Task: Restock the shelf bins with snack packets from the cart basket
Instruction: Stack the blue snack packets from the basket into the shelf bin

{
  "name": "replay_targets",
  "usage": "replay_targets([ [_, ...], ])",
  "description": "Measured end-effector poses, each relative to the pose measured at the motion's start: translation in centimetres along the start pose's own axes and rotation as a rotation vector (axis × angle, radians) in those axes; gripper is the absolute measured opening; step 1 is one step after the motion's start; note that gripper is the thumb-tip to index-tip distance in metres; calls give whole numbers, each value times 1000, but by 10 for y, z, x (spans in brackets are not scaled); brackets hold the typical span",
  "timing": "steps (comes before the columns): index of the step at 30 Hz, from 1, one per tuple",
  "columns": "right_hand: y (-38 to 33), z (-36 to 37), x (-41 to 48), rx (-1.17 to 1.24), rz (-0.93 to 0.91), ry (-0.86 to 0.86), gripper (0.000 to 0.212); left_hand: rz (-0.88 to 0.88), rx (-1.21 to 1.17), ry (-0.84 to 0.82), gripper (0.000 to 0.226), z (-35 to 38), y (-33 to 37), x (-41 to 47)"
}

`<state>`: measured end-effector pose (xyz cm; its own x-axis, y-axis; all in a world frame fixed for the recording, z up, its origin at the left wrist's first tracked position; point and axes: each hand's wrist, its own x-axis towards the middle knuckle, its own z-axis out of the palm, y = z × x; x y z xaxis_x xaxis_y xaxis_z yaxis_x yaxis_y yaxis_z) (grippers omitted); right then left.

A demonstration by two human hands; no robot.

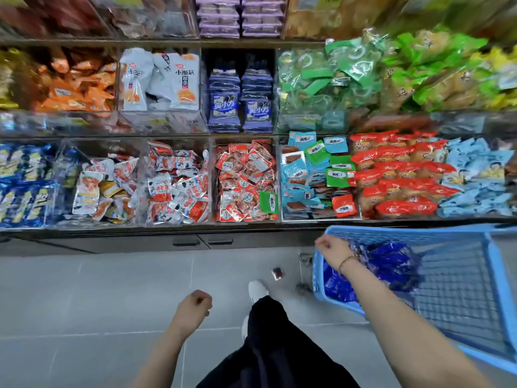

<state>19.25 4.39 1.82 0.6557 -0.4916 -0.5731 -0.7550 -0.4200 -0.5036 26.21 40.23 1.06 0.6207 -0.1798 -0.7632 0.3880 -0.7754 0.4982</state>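
- The left hand is curled into a fist, thumb against the fingers, with nothing visible in it. It hangs over the grey floor, well apart from the cart basket and below the front edge of the shelf.
- The right hand is seen from the back, fingers bent, over the basket's near-left corner, close to the rim. A thin bracelet crosses the wrist. Motion blur hides whether it grips anything.
- A bunch of glossy blue packets lies just beside that hand, on its right, inside the basket near the left wall. More of the same blue shows under the forearm, against the left rim.
- The packets are dark blue foil with pale markings, crumpled and overlapping; the print is too blurred to read.
- The clear bins on the lowest shelf row hold heaped packets, bin by bin: blue at the far left, then white-and-orange, red, teal with green, red, and pale blue at the right edge.
- One small reddish packet lies on the floor, between a white shoe and the basket.
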Motion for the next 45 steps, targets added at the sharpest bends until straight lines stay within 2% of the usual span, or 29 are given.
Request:
replay_targets([
  [6, 68, 20, -51, -31, 110, -80, 20, 43, 23, -72, 15, 46, 1, -16],
  [13, 146, -3, -75, -11, 212, -120, 17, 46, 86, -155, 13, 110, 25, -19],
  [20, 229, -53, -53, -66, 231, -202, 16, 24, 83, -135, 17, 207, 62, -15],
  [24, 268, -83, -23, -145, 213, -288, 22, -47, 32, -83, 7, 266, 81, -5],
  [26, 284, -88, -3, -164, 196, -293, 23, -69, 43, -39, 30, 291, 88, 8],
  [29, 299, -83, 27, -216, 147, -376, 35, -45, 51, 41, 57, 319, 100, 35],
  [33, 306, -51, 65, -332, 19, -465, 67, 28, -47, 123, 69, 350, 115, 72],
  [35, 300, -30, 83, -420, -72, -516, 79, 36, -80, 234, 65, 359, 120, 87],
  [38, 287, 4, 107, -551, -216, -572, 93, 98, -56, 406, 36, 367, 114, 100],
  [40, 280, 26, 121, -615, -310, -543, 102, 134, -53, 446, 25, 368, 110, 105],
  [43, 279, 51, 126, -699, -362, -419, 111, 182, -41, 461, 33, 368, 105, 108],
  [45, 285, 62, 124, -726, -390, -326, 108, 205, -40, 475, 40, 368, 104, 108],
])
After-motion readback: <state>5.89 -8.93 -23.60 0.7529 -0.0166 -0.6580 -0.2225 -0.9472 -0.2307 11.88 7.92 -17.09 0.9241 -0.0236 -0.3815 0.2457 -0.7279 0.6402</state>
